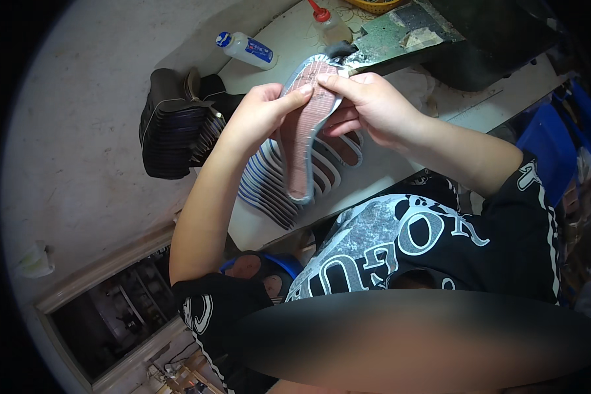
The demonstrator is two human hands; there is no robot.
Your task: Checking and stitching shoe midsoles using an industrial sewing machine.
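Between my two hands I hold a shoe insole [302,141] with a reddish-brown ribbed face and a grey-blue edge. My left hand [266,113] grips its left side, thumb pressed on the face. On the right side, my right hand [368,105] pinches it near the upper end, thumb on top and fingers partly behind. Below it on the table lies a row of overlapping insoles [266,190] with grey-blue and white edges. Another insole [352,150] shows just under my right hand. The underside of the held insole is hidden.
A stack of dark shoe parts [171,131] stands left on the white table [400,180]. Behind are a white bottle [246,50] with a blue label, a red-tipped squeeze bottle [331,27] and a worn green machine plate [400,33]. Blue bins [542,148] stand at right.
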